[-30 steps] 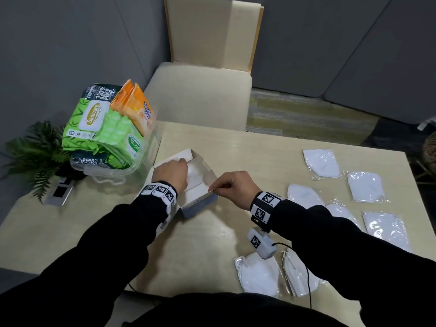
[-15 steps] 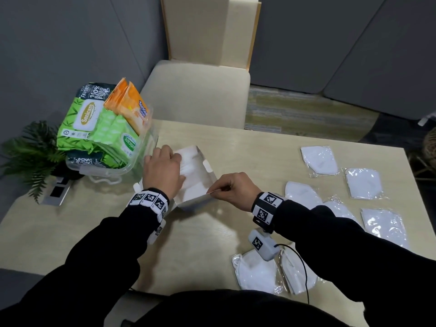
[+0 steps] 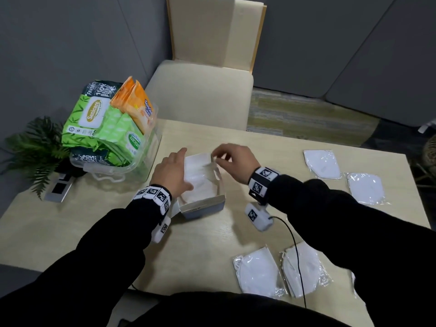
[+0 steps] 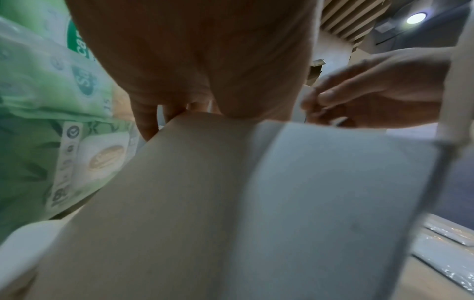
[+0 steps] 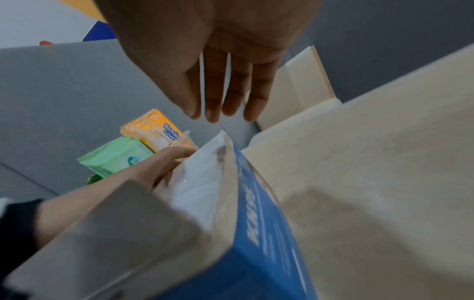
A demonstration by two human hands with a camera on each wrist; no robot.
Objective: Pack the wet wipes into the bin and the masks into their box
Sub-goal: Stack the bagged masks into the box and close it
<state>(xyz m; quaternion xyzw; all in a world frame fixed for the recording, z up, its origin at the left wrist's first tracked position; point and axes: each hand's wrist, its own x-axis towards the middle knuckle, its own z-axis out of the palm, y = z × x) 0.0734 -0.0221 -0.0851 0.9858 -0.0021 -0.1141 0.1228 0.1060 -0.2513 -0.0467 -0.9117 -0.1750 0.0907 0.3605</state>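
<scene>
Legibly, "Sanicare" and "Tender Love" wipes (image 3: 106,123) beside the mask box (image 3: 200,185), left hand (image 3: 171,171) and right hand (image 3: 233,159) slack-fingered, empty.

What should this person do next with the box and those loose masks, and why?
Probably reach the right hand for a loose mask. The box stands open under the left hand, and several bagged masks lie on the table.
</scene>
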